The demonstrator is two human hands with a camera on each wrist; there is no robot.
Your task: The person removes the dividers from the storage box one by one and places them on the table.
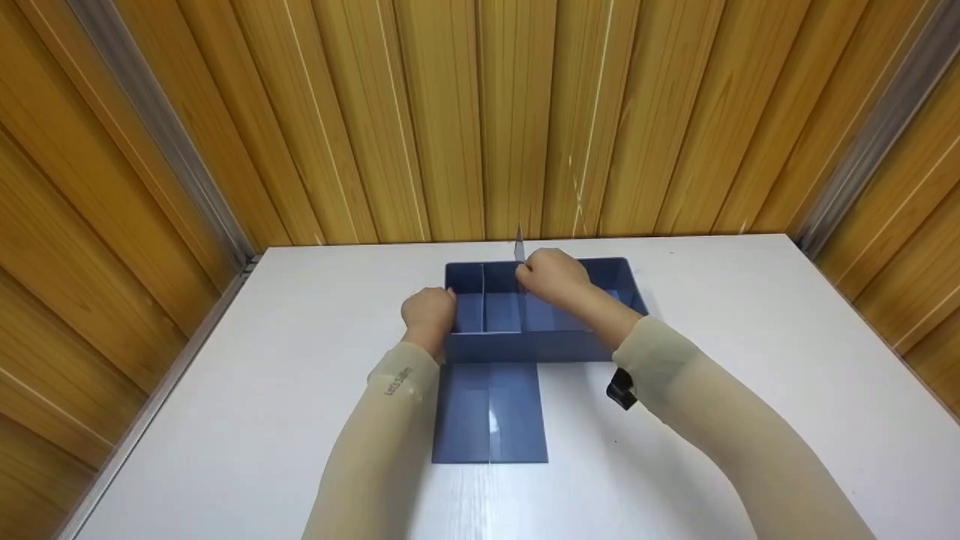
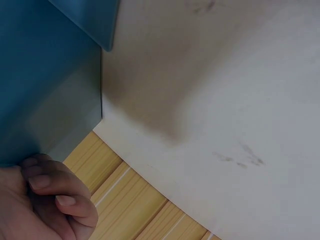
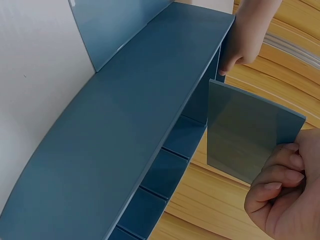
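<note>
A wood-grain panel wall (image 1: 517,112) stands at twelve o'clock, behind a white table (image 1: 225,420). At the table's middle sits the blue rectangular compartment box (image 1: 525,346), long sides facing twelve and six. Against its near side, toward seven o'clock, two flat blue divider plates (image 1: 461,420) lie side by side. Within the box, toward its nine o'clock end, a thin upright divider (image 1: 484,300) runs front to back. The right hand (image 1: 556,274), above the far rim near twelve o'clock, pinches another blue plate (image 3: 250,130) upright; whether its lower edge touches the box I cannot tell. The left hand (image 1: 429,309) grips the box's end wall at nine o'clock, fingers curled. A small black object (image 1: 621,388) shows under the right sleeve, toward four o'clock.
</note>
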